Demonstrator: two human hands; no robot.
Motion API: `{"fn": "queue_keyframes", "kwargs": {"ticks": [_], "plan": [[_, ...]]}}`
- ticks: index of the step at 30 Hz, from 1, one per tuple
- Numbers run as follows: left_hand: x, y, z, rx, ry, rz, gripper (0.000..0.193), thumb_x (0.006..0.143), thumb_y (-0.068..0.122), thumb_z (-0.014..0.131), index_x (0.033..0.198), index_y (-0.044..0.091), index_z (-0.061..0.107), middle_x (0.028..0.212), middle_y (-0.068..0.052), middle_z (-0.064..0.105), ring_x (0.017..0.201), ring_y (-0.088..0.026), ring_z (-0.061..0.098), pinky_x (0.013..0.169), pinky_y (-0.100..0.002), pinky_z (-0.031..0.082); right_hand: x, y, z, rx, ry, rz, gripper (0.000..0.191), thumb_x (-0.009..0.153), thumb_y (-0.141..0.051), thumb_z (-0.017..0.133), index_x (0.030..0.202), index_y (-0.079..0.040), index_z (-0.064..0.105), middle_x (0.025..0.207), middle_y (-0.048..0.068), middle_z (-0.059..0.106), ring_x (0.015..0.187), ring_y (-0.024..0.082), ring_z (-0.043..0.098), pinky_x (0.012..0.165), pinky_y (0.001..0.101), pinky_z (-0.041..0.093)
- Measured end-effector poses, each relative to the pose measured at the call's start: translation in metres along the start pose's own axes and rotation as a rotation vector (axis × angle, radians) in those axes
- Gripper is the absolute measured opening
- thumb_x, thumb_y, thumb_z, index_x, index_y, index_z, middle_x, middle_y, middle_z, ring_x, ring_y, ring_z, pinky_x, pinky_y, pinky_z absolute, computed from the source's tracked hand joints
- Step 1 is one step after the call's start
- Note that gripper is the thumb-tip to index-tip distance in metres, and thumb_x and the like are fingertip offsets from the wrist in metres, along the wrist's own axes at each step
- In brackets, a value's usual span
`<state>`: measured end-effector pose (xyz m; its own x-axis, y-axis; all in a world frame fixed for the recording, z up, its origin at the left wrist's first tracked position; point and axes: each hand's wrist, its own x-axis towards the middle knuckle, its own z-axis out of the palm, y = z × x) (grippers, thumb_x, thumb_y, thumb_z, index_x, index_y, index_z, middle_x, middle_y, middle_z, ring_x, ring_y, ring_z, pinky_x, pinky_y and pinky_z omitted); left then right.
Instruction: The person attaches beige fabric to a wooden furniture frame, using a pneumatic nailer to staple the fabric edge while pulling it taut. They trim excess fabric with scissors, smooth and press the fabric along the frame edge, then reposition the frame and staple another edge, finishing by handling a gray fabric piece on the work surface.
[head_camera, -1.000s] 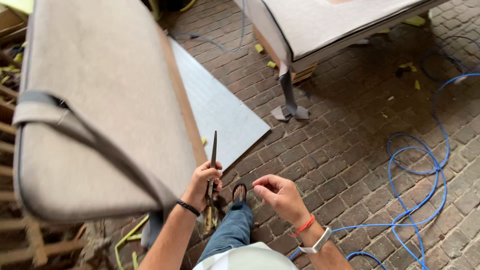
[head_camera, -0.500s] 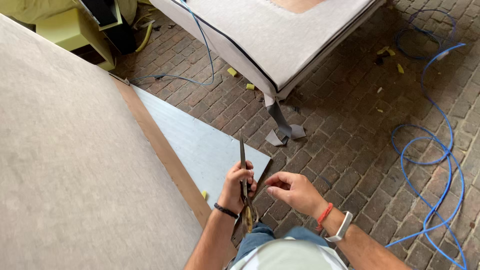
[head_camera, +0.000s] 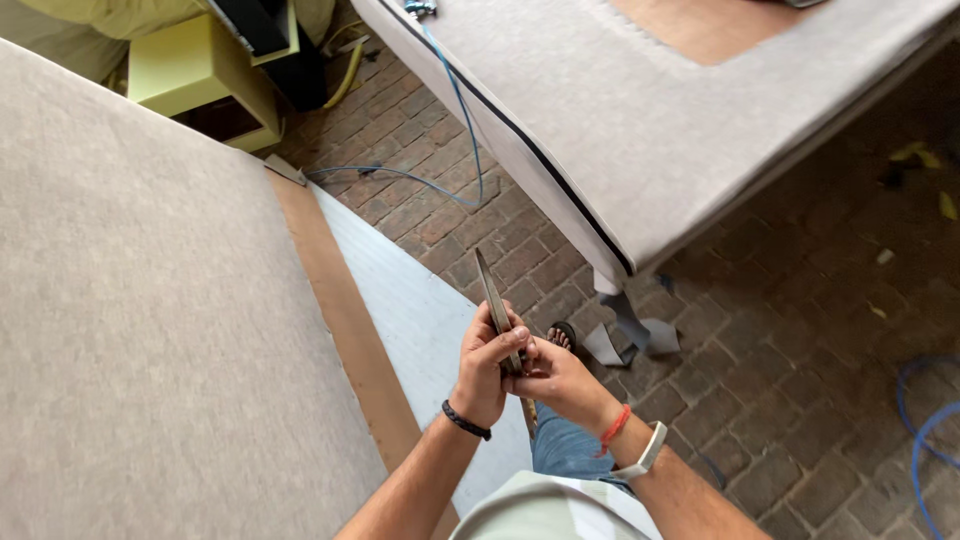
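Looking down now, and the left side is filled by a big beige fabric-covered upholstered panel (head_camera: 140, 330), its right edge running diagonally from the top down toward the left forearm. Hard against that edge lies a strip of brown board (head_camera: 345, 330), and beside it a pale grey sheet (head_camera: 420, 320) spread flat on the red-brown brick paved floor (head_camera: 800, 330). Open brick shows in a narrow wedge between this sheet and the second grey upholstered piece with black piping along its edge (head_camera: 620, 130), which cuts across the upper right. A thin blue hose (head_camera: 455, 120) trails off that piece down onto the bricks.

In the middle, both hands meet, touching. The left hand (head_camera: 487, 370), a black band at the wrist, is closed tight around the handle end of a long dark metal pair of scissors (head_camera: 497, 305), blades shut together and pointing up and slightly left over the grey sheet. The right hand (head_camera: 560, 385), with a red thread and a white wrist band, presses in against the left at the handles, fingers curled; whether it truly grips the tool, I cannot tell. Both forearms rise from the bottom edge, converging.

Just right of the hands, a sandalled foot (head_camera: 562, 335) and loose grey fabric offcuts (head_camera: 630, 335) sit on the bricks. Far right, a coiled blue cable (head_camera: 925, 430) lies well apart, with open floor between.
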<state>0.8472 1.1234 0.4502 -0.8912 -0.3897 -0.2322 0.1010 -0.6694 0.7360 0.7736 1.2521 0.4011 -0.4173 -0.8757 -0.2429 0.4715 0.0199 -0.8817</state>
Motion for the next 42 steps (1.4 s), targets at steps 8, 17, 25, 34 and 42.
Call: {"fn": "queue_keyframes", "kwargs": {"ticks": [8,17,25,34,42], "plan": [[0.218,0.087,0.0,0.875,-0.096,0.139,0.04,0.088,0.027,0.079,0.119,0.005,0.065,0.104,-0.01,0.07,0.094,-0.02,0.068,0.08,-0.035,0.058,0.181,-0.11,-0.098,-0.531,0.128,-0.058,0.034,0.076,-0.009,0.078,0.108,-0.002,0.07,0.081,-0.001,0.069,0.073,0.004,0.06,0.062,0.0252,0.053],[0.378,0.113,-0.08,1.383,-0.117,-0.214,0.043,0.088,0.035,0.069,0.125,0.014,0.07,0.125,-0.007,0.072,0.108,-0.024,0.069,0.088,-0.037,0.056,0.316,-0.083,-0.269,-0.784,0.753,0.247,0.046,0.078,-0.022,0.084,0.123,-0.015,0.075,0.111,0.008,0.077,0.098,0.021,0.073,0.085,0.0358,0.057],[0.589,0.102,-0.168,1.427,-0.256,-0.159,0.038,0.088,0.031,0.071,0.119,0.011,0.071,0.121,-0.01,0.074,0.117,-0.025,0.068,0.097,-0.038,0.052,0.427,-0.04,-0.401,-0.969,1.037,0.472,0.046,0.077,-0.03,0.084,0.121,-0.026,0.075,0.101,0.011,0.076,0.095,0.035,0.07,0.081,0.0491,0.053],[0.765,0.076,-0.227,1.95,-0.566,0.293,0.045,0.096,0.037,0.068,0.129,0.007,0.064,0.139,-0.021,0.059,0.133,-0.038,0.05,0.113,-0.049,0.037,0.477,0.039,-0.457,-1.322,1.147,0.389,0.049,0.085,-0.027,0.082,0.133,-0.019,0.075,0.116,0.011,0.07,0.114,0.034,0.061,0.103,0.0517,0.039],[0.84,0.064,-0.26,2.178,-0.205,0.224,0.04,0.099,0.042,0.059,0.126,0.014,0.067,0.144,-0.018,0.056,0.143,-0.038,0.038,0.121,-0.055,0.014,0.52,0.047,-0.389,-0.352,0.482,0.418,0.066,0.085,-0.054,0.06,0.143,-0.024,0.056,0.155,0.006,0.049,0.146,0.022,0.04,0.119,0.0417,0.033]]}}
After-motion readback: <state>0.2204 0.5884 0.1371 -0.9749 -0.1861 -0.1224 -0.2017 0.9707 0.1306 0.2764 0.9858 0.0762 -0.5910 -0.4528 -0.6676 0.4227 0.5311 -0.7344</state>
